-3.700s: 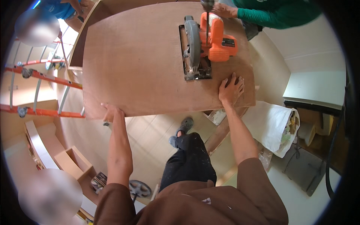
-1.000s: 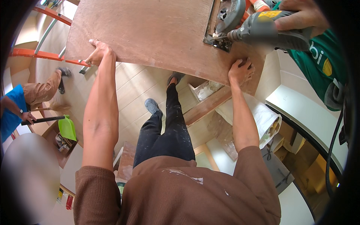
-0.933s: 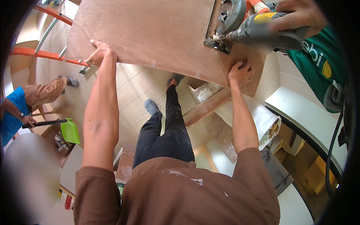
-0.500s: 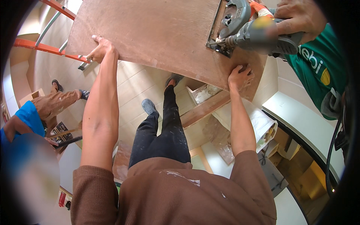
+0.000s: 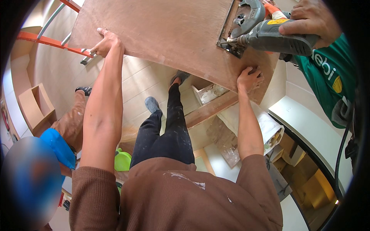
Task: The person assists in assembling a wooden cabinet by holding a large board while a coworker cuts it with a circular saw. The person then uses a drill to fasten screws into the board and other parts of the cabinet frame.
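Brown board (image 5: 162, 30) is lying ahead of the brown-shirted person (image 5: 185, 196). Circular saw (image 5: 250, 17) is sitting on it, toward the right edge. Grey drill (image 5: 275, 37) is pointing at the saw's base plate (image 5: 234, 51), co-worker's hand (image 5: 318, 21) gripping it. Left hand (image 5: 108, 43) is gripping the board's near edge by the left corner; right hand (image 5: 249, 79) is resting on top near the right corner, fingers loosely bent.

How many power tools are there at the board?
2. A circular saw sits on the board, toward the right; a drill is held beside it by a co-worker. Others may be hidden.
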`<state>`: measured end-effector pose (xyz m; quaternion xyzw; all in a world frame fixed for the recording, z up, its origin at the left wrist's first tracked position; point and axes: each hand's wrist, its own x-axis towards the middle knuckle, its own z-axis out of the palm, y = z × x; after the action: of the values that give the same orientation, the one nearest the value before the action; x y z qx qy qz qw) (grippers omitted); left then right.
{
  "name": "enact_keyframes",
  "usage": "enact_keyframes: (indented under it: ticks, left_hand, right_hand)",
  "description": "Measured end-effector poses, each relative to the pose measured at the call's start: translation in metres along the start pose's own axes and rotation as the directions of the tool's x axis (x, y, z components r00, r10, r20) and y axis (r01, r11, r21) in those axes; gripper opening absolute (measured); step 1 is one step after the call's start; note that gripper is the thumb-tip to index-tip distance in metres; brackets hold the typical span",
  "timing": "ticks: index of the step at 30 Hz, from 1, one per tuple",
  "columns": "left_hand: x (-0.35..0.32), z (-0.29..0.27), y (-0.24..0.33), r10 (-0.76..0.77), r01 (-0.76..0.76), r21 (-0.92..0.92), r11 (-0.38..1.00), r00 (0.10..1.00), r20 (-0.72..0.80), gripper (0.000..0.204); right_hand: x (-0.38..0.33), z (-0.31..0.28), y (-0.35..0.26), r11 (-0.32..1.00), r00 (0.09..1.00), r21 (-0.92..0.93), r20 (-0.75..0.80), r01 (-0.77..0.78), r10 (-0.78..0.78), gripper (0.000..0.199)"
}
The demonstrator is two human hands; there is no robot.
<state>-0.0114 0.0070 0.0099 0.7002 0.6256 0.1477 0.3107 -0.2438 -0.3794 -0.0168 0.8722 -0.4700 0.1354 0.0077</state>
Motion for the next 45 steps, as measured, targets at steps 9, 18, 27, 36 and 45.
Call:
enact_keyframes:
  ticks: [9, 18, 27, 36, 45]
  left_hand:
    - [-0.023, -0.031, 0.016, -0.009, 0.01, 0.038, 0.999, 0.999, -0.04, 0.076]
    - [0.008, 0.001, -0.001, 0.04, -0.04, 0.039, 0.998, 0.999, -0.007, 0.078]
    - [0.008, 0.0, -0.001, 0.03, -0.032, 0.053, 0.998, 0.998, 0.05, 0.081]
    - [0.021, 0.014, -0.012, 0.029, -0.028, 0.05, 0.998, 1.0, -0.005, 0.091]
    - [0.014, 0.007, 0.001, -0.012, 0.01, 0.028, 1.0, 0.998, 0.066, 0.089]
  right_hand:
    - [0.001, 0.001, 0.001, 1.0, 1.0, 0.0, 0.001, 0.006, -0.006, 0.051]
    - [0.0, 0.002, 0.0, 1.0, 1.0, 0.019, -0.006, 0.01, -0.01, 0.053]
    - [0.003, 0.0, 0.002, 1.0, 1.0, -0.009, 0.014, 0.013, -0.013, 0.053]
    - [0.001, -0.011, 0.008, 0.969, 0.993, 0.231, -0.104, 0.085, -0.063, 0.038]
    - [-0.058, -0.048, -0.014, 0.766, 0.989, 0.641, 0.075, 0.053, -0.131, 0.018]
